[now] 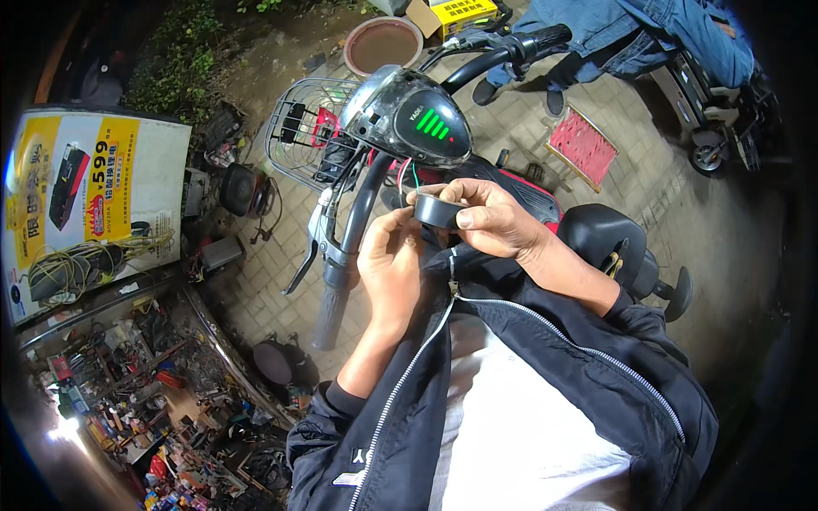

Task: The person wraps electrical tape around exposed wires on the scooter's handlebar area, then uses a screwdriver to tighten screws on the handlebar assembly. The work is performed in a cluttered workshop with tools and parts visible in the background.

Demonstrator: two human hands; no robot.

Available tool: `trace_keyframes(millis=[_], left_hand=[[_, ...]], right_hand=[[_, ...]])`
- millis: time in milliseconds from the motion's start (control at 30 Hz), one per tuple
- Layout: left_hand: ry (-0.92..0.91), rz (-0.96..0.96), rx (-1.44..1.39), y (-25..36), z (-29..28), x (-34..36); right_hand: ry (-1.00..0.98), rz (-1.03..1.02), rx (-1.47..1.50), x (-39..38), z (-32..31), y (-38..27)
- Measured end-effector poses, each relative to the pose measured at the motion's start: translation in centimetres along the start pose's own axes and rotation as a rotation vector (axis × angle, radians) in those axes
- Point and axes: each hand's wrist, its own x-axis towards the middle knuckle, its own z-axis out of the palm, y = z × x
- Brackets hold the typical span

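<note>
Roll of black tape (436, 214), one: clamped between thumb and fingers of the right hand (487, 218), on the near side of a scooter display (434, 126) with green bars. Left hand (388, 271), one: fingers curled just left of the roll, near thin wires (416, 174); whether it pinches anything, cannot tell. Also: wire basket (274, 136), far left; black handlebar grip (334, 311), left; red rectangular panel (584, 146), far right.

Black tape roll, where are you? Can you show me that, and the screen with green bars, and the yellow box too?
Black tape roll (436, 213): head view, on its curved outer side.
Screen with green bars (435, 125): head view, middle of its face.
Yellow box (464, 12): head view, on its printed side.
</note>
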Motion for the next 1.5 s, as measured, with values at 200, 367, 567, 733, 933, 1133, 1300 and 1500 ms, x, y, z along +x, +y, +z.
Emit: trace_keyframes(millis=[200,367,567,733,933,1133,1300,1500], left_hand=[[-0.077,-0.119,-0.321,0.6,1.0,0.9],[-0.148,-0.424,-0.514,0.9,1.2,2.0],[-0.164,-0.436,-0.659,0.9,1.0,2.2],[-0.186,-0.392,-0.666,1.2,1.3,2.6],[-0.137,-0.088,-0.240,2.1,1.8,1.7],[-0.292,0.136,0.022,2.4,1.5,0.5],[-0.183,-0.029,-0.101,2.0,2.3,1.0],[-0.083,-0.312,-0.338,1.8,1.8,2.7]], right_hand=[[-0.042,0.013,0.054,0.2,-1.2,-0.3],[0.109,0.011,-0.221,0.2,-0.6,-0.5],[0.109,0.034,-0.303,-0.2,0.3,-1.6],[0.386,0.008,-0.514,0.8,0.4,-0.6],[0.443,0.021,-0.431,1.4,2.2,-0.3],[0.456,0.065,-0.422,2.1,2.6,-0.4],[0.447,-0.172,-0.771,1.1,1.9,1.1],[0.400,-0.248,-0.536,-0.9,-0.2,2.1]])
